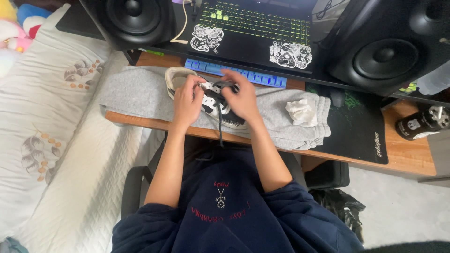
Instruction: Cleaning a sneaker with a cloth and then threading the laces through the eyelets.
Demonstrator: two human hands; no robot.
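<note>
Showing a black-and-white shoe point(212, 104) lying on its side on a grey cloth point(140, 93) spread over the wooden counter point(408, 159), toe toward the person. A dark lace point(220, 126) runs from the eyelet area and hangs over the counter's near edge. The left hand point(187, 100) curls over the shoe's upper, thumb and forefinger pinching near the eyelets; judged, this grip steadies the shoe. The right hand point(241, 98) lies over the shoe's other side, fingers bent and closed on the lace near its top end, apparently to draw it through. Both hands touch the shoe, and it sits between them.

The cloth lies under the shoe, likely keeping the sole off the wood. A crumpled white tissue point(302, 112) rests on the cloth just right of the right hand, apart from the shoe. Beyond the shoe lies a blue strip point(234, 72), its kind unclear, at the front of a raised black shelf carrying a laptop point(255, 28) with green-lit keys and two black speakers point(133, 18), one at each side. A black mat point(361, 126) covers the counter to the right, with a dark can point(422, 122) lying near its far side. A white quilted bed point(56, 131) adjoins the counter on the left. The person wears a navy sweatshirt point(225, 220).
</note>
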